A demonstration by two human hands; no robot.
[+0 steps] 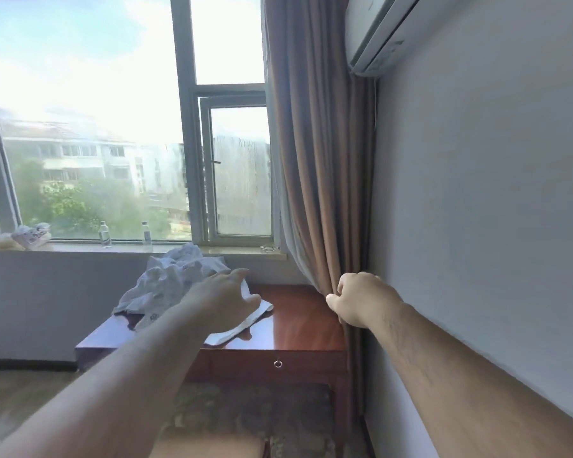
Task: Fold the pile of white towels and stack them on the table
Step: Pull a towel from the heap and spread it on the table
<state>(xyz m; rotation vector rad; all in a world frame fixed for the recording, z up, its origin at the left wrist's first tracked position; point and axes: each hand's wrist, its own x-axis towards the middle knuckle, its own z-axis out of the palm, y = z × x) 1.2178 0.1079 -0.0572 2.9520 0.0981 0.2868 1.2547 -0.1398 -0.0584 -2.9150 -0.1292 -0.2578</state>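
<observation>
- Daylight pours through a big grey-framed window (113,127), the glass streaked and hazy, with pale buildings and green trees blurred beyond it.
- Under the stone sill (239,250) stands a glossy reddish-brown wooden table (298,322), polished enough to throw reflections, with a small metal ring pull (278,363) on its drawer front.
- On the table's back left part sits the pile of white towels (176,279): crumpled, creased, peaked like a heap, one flat corner trailing forward toward the middle.
- Left hand (227,299) is out over that trailing corner, fingers extended and relaxed, lying on or just above the cloth; whether it grips anything is hidden by the back of the hand.
- Right hand (361,300) is curled tight, pinching the edge of the brown curtain (311,160), a heavy, softly pleated drape hanging beside the plain grey wall (477,193).
- Two clear plastic bottles (104,233) stand upright on the sill; a crumpled printed bag (32,235) lies at its left end, its print too blurred to read.
- Top right, a white air conditioner (377,31) is cut off by the frame.
</observation>
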